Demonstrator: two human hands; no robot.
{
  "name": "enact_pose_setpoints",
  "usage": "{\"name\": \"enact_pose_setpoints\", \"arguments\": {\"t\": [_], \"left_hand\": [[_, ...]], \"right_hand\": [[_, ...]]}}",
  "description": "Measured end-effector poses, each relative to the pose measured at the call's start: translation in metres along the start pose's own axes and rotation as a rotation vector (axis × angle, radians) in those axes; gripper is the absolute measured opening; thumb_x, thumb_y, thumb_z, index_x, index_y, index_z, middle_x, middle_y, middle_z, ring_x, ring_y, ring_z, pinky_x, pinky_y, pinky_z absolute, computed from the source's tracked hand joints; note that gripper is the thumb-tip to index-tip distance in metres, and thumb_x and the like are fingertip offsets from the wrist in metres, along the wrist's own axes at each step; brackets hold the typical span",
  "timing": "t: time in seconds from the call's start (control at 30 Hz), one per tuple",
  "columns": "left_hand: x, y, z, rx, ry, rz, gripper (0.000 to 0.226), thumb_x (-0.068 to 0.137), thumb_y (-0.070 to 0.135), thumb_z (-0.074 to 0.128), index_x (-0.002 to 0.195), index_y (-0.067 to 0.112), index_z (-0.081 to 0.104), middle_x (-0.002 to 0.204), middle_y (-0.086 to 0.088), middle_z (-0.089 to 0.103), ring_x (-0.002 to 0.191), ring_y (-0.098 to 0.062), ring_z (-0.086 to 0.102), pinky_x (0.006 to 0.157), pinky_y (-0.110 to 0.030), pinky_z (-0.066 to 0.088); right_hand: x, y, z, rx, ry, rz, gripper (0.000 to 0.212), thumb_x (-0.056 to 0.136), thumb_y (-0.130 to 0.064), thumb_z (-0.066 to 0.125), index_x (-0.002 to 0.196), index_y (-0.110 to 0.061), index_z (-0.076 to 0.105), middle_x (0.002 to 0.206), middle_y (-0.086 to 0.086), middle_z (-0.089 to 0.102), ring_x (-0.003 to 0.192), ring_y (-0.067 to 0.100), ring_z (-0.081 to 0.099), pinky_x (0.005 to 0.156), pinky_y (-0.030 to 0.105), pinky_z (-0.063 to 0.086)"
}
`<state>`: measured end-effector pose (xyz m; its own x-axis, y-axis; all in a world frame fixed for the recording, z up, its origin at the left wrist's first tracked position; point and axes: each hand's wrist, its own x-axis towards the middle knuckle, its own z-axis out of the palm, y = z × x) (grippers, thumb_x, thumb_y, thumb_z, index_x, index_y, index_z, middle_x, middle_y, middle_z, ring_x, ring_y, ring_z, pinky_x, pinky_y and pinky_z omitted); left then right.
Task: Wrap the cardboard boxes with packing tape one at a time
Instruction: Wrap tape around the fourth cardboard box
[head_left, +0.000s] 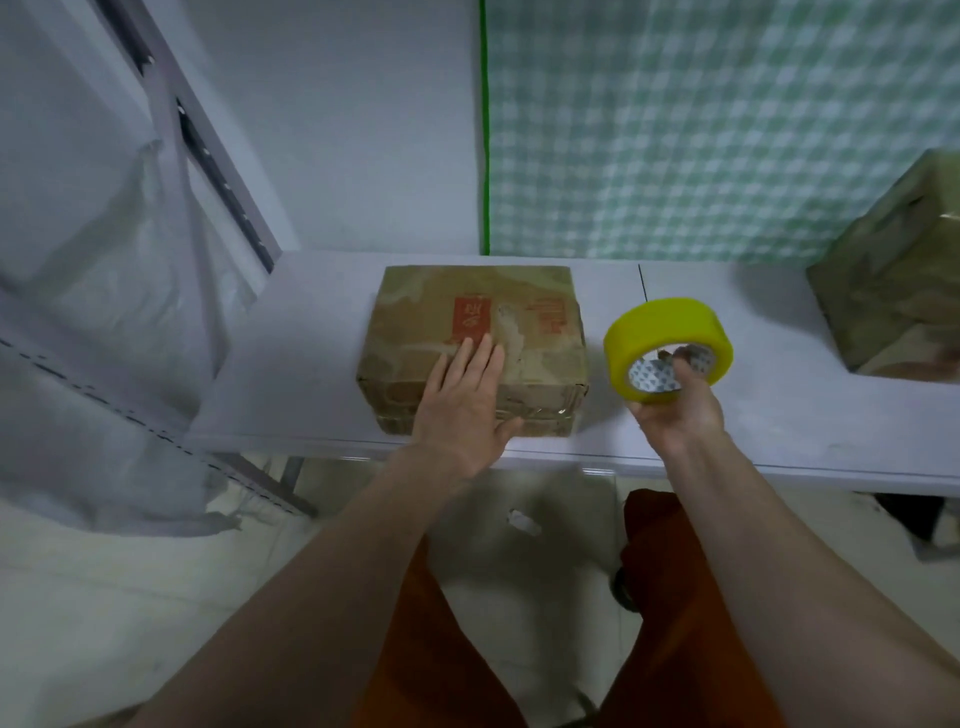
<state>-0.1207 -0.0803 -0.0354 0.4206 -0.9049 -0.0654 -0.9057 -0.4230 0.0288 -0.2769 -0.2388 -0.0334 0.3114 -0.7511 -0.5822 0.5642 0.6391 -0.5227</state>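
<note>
The cardboard box (472, 348) sits on the white table (727, 415), close to the near edge, its long axis running roughly from 9 o'clock to 3 o'clock across the person's front, already glossy with tape along its near face; the left hand (462, 410) lies flat on the box's top and near edge, fingers straight and together pointing toward 12 o'clock, thumb spread along the front rim, pressing and not gripping; the right hand (675, 410) is curled about the yellow tape roll (669, 349), fingers hooked through the core, holding it raised just beside the box at its 3 o'clock side, apart from the cardboard; whether a loose tape end runs from the roll to the box cannot be told; so the roll lies at 3 o'clock from the pinning hand, off the short right end of the box, and the likely next move is to carry it over that end and along the long axis while the left hand steadies; a second box (893, 280), also taped, stands well apart at the far right of the table, about 2 o'clock from the roll.
</note>
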Motion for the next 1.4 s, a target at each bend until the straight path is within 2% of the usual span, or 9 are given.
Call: {"name": "enact_pose_setpoints", "arguments": {"t": [0.17, 0.33, 0.47, 0.73, 0.83, 1.0, 1.1, 1.2, 1.4], "left_hand": [[-0.002, 0.0, 0.004, 0.018, 0.041, 0.005, 0.089, 0.092, 0.06, 0.044, 0.154, 0.018, -0.004, 0.163, 0.0, -0.007, 0.149, -0.017, -0.01, 0.118, -0.037, -0.007], [0.005, -0.021, -0.014, -0.102, -0.007, -0.205, 0.076, 0.092, 0.068, 0.015, 0.154, 0.026, 0.003, 0.163, -0.004, -0.002, 0.149, -0.023, 0.0, 0.119, -0.047, 0.003], [0.005, -0.053, -0.006, -0.183, -0.051, -0.442, 0.071, 0.087, 0.076, 0.019, 0.15, 0.047, 0.0, 0.161, -0.007, -0.014, 0.147, -0.034, -0.016, 0.114, -0.063, 0.0], [-0.001, -0.09, 0.007, -0.412, 0.042, -0.44, 0.085, 0.078, 0.084, 0.014, 0.151, 0.044, 0.001, 0.161, -0.003, -0.014, 0.147, -0.027, -0.018, 0.117, -0.054, 0.005], [0.002, -0.11, 0.016, -0.403, 0.041, -0.395, 0.098, 0.066, 0.093, -0.004, 0.151, 0.045, 0.0, 0.162, 0.001, -0.008, 0.147, -0.026, -0.017, 0.119, -0.055, 0.004], [0.007, -0.101, -0.008, -0.438, -0.004, -0.377, 0.073, 0.087, 0.076, 0.011, 0.151, 0.042, 0.002, 0.162, 0.005, -0.003, 0.148, -0.032, 0.002, 0.112, -0.064, 0.017], [0.007, -0.053, -0.041, -0.863, 0.261, -0.159, 0.082, 0.085, 0.074, 0.033, 0.153, 0.037, 0.007, 0.163, 0.005, 0.004, 0.149, -0.016, 0.005, 0.119, -0.051, 0.015], [0.011, -0.02, -0.067, -0.908, 0.484, -0.007, 0.093, 0.079, 0.061, 0.059, 0.154, 0.027, 0.016, 0.161, -0.001, 0.013, 0.147, -0.009, 0.01, 0.12, -0.032, 0.016], [0.013, -0.018, -0.062, -0.779, 0.479, 0.005, 0.072, 0.077, 0.057, 0.062, 0.138, 0.02, 0.05, 0.138, -0.002, 0.053, 0.124, -0.021, 0.049, 0.103, -0.037, 0.042]], "right_hand": [[0.008, 0.004, -0.012, -0.036, 0.051, 0.061, 0.021, 0.097, -0.006, 0.052, 0.117, -0.009, 0.047, 0.118, 0.016, 0.057, 0.086, 0.026, 0.061, 0.082, 0.043, 0.049], [0.013, 0.018, -0.015, -0.093, 0.065, 0.096, 0.029, 0.093, 0.002, 0.054, 0.12, -0.008, 0.049, 0.107, 0.016, 0.063, 0.084, 0.025, 0.064, 0.056, 0.036, 0.06], [0.016, 0.024, -0.006, -0.088, 0.049, 0.077, 0.026, 0.093, 0.0, 0.055, 0.116, -0.009, 0.049, 0.098, 0.012, 0.064, 0.085, 0.024, 0.064, 0.06, 0.038, 0.06], [0.013, 0.065, 0.009, -0.363, -0.139, 0.173, 0.047, 0.096, -0.037, 0.052, 0.134, -0.009, 0.049, 0.124, 0.015, 0.062, 0.114, 0.028, 0.06, 0.1, 0.044, 0.047], [0.003, 0.067, 0.028, -0.385, -0.194, 0.173, 0.048, 0.094, -0.043, 0.05, 0.13, -0.011, 0.051, 0.123, 0.014, 0.061, 0.113, 0.03, 0.06, 0.095, 0.048, 0.049], [-0.024, 0.033, 0.079, -0.589, -0.16, -0.08, 0.014, 0.093, -0.03, 0.056, 0.105, -0.021, 0.058, 0.106, 0.007, 0.064, 0.094, 0.024, 0.063, 0.077, 0.039, 0.054], [-0.047, 0.006, 0.115, -0.776, -0.113, -0.318, 0.005, 0.088, -0.028, 0.061, 0.085, -0.024, 0.061, 0.086, -0.003, 0.066, 0.082, 0.018, 0.063, 0.072, 0.033, 0.052], [-0.062, -0.009, 0.134, -0.946, -0.144, -0.555, 0.015, 0.084, -0.028, 0.065, 0.07, -0.021, 0.064, 0.077, -0.002, 0.068, 0.079, 0.019, 0.065, 0.069, 0.034, 0.05], [-0.071, 0.007, 0.123, -1.335, -0.076, -0.734, 0.051, 0.064, -0.066, 0.047, 0.067, -0.016, 0.059, 0.095, 0.016, 0.065, 0.096, 0.037, 0.059, 0.079, 0.043, 0.047]]}}
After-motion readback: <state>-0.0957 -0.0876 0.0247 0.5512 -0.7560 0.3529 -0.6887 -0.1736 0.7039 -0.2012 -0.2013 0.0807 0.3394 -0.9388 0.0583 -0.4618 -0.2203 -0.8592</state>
